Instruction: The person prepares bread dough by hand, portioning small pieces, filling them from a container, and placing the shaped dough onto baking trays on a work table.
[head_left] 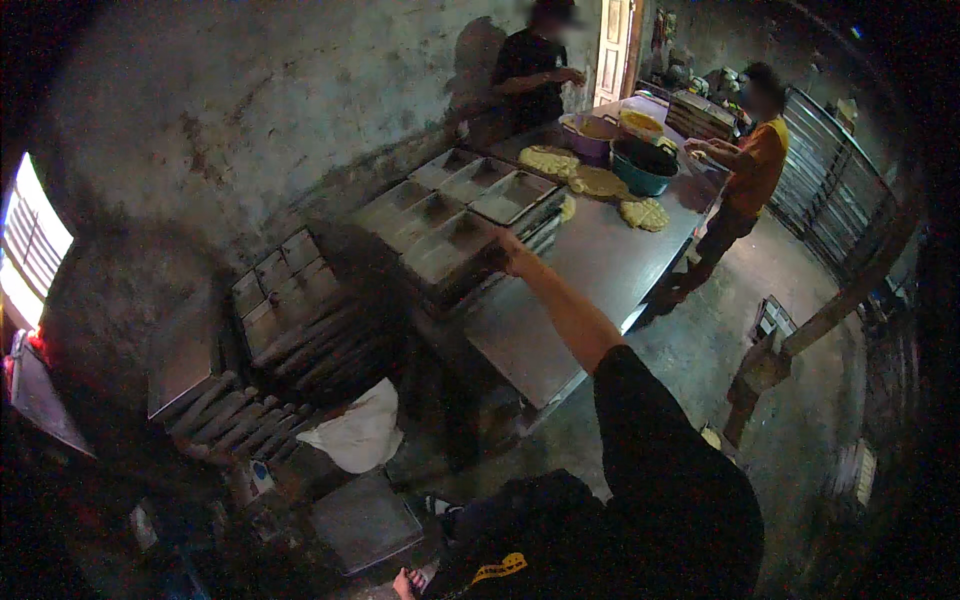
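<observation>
Right hand (508,252) reaching onto the near stack of rectangular baking tins (455,250) on the steel table (590,270), grip impossible to tell, nothing lifted yet, dough rounds (597,182) waiting beyond.

The person's right hand (508,250) reaches out to the near edge of a stack of metal baking trays (455,250) on the long steel worktop (600,260), its grip hidden in the dim light. Farther along the worktop lie flat yellow dough rounds (598,182), a teal bowl (642,166) and a purple tub (590,135). Two other people stand at the far end.
</observation>
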